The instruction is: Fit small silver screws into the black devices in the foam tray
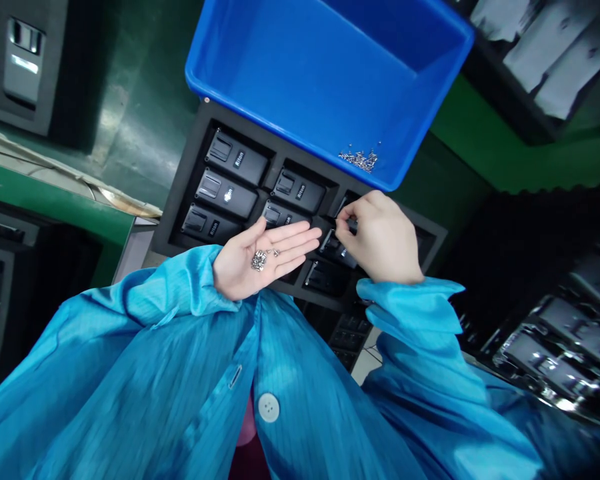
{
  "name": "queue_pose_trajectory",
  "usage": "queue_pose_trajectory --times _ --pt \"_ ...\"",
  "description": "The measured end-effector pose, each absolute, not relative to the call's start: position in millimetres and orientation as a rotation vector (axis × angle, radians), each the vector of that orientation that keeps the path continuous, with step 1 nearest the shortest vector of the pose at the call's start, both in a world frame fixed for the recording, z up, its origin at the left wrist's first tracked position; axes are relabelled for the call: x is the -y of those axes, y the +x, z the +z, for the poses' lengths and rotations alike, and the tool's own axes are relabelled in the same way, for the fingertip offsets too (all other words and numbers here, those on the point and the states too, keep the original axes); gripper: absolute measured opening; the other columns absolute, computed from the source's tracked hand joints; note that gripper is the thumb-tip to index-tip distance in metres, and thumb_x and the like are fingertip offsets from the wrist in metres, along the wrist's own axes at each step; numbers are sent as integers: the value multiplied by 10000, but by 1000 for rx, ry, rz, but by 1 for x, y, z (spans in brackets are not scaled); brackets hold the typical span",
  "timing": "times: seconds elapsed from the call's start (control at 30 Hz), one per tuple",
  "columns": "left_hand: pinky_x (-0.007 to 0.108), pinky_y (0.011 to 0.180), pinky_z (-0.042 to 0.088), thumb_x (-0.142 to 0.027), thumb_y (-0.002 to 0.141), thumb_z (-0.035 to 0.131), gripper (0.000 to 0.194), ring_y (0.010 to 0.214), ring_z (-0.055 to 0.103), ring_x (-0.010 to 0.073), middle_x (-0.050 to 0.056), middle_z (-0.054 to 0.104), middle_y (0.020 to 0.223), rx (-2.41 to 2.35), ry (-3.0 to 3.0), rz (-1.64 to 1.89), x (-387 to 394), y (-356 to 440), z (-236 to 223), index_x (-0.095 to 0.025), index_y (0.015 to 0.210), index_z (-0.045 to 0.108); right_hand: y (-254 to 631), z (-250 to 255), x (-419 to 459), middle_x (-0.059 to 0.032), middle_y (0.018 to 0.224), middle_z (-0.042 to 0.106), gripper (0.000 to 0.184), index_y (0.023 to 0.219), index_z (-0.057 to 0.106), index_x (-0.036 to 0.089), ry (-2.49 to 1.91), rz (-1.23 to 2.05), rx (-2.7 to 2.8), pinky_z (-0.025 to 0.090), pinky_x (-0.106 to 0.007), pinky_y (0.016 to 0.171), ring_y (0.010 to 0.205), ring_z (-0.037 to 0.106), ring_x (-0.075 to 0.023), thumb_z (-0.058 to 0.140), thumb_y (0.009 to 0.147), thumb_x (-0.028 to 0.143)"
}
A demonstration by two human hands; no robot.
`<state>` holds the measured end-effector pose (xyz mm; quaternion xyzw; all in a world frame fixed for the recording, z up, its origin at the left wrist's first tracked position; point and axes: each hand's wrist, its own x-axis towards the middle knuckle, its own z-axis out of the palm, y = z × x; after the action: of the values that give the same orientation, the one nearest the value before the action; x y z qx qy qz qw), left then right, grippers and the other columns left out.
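Lying palm up, the left hand (260, 257) is flat with its fingers stretched out, and a little heap of small metal pieces (259, 261) rests loose in the palm. The right hand (383, 233) is turned knuckles up over the right part of a black tray (184, 183), its thumb and forefinger brought narrowly together at the tips; whether they pinch a metal piece is too small to tell. Just below those fingertips is a partly covered black case (332, 244), seated in one of the tray's compartments. The left fingertips point towards the right hand, near it but apart.

More black cases (237, 160) marked "Riton" sit in the left and middle compartments, some partly hidden behind the left hand. Beyond the tray, a blue bin (305, 67) overlaps its far edge, with more loose metal pieces (361, 160) gathered in the near right corner. The person wears a blue jacket (180, 387) with a white button (269, 407). A green tabletop (145, 113) shows to the left. Shiny units (545, 360) at the right are blurred.
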<state>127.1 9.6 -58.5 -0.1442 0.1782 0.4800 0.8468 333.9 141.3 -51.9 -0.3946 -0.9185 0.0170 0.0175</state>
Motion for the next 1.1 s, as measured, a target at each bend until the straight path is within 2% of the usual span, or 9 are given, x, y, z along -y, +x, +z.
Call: queue_pose_trajectory --times 0.1,0.2,0.37,0.5,0.63,0.7,0.83,0.93,1.1 --pt "359 1248 292 -497 1079 189 710 1510 435 219 145 472 1585 -358 -303 1012 -9 126 -60 -73 1648 216 327 -46 -143 -87 847 581 73 817 567 210 -1250 20 2935 329 -357 593 783 536 -243 552 814 139" --pt "356 1246 298 -495 1081 186 706 1510 434 218 144 468 1588 -354 -304 1012 -9 126 -60 -74 1647 221 322 -43 -148 -74 814 571 91 789 517 222 -1348 133 2958 310 -353 595 735 516 -229 558 804 142" --pt "348 1228 325 -492 1083 163 704 1495 455 222 145 471 1584 -374 -308 1005 -10 125 -58 -69 1639 252 324 -44 -161 -44 798 573 156 776 491 236 -1479 468 2864 366 -354 634 696 516 -205 613 769 140" --pt "349 1223 333 -479 1085 167 692 1494 456 219 144 473 1583 -353 -315 1007 -10 126 -57 -79 1646 233 324 -35 -155 -21 781 571 173 785 508 250 -1501 539 2711 422 -368 659 698 545 -206 650 783 152" --pt "348 1196 364 -478 1086 154 694 1462 500 226 147 509 1559 -386 -327 1014 -11 128 -56 -68 1629 288 312 -13 -117 -19 826 591 125 830 554 242 -1265 479 2493 485 -369 721 779 597 -202 646 882 175" --pt "340 1176 384 -473 1086 159 692 1443 523 226 149 531 1544 -404 -335 1019 -12 129 -55 -62 1620 310 303 -4 -93 -25 843 621 99 862 585 231 -1076 548 2509 493 -363 731 801 607 -196 625 926 167" --pt "335 1150 405 -450 1086 186 671 1457 505 235 142 549 1536 -443 -355 1014 -14 131 -52 -61 1614 329 284 -4 -56 -32 901 699 91 886 613 221 -850 683 2616 492 -373 784 875 648 -205 602 953 160" --pt "353 1162 392 -453 1086 184 675 1477 478 251 140 541 1545 -474 -375 1015 -14 132 -49 -57 1613 328 277 -11 -46 -46 914 709 103 893 630 212 -827 596 2695 479 -368 792 889 646 -211 573 965 166" --pt "364 1173 370 -440 1089 153 674 1429 532 244 146 599 1486 -500 -396 1016 -14 136 -45 -48 1607 336 273 -18 -47 -59 885 690 146 872 645 188 -739 483 2767 455 -355 801 849 618 -206 551 978 154"
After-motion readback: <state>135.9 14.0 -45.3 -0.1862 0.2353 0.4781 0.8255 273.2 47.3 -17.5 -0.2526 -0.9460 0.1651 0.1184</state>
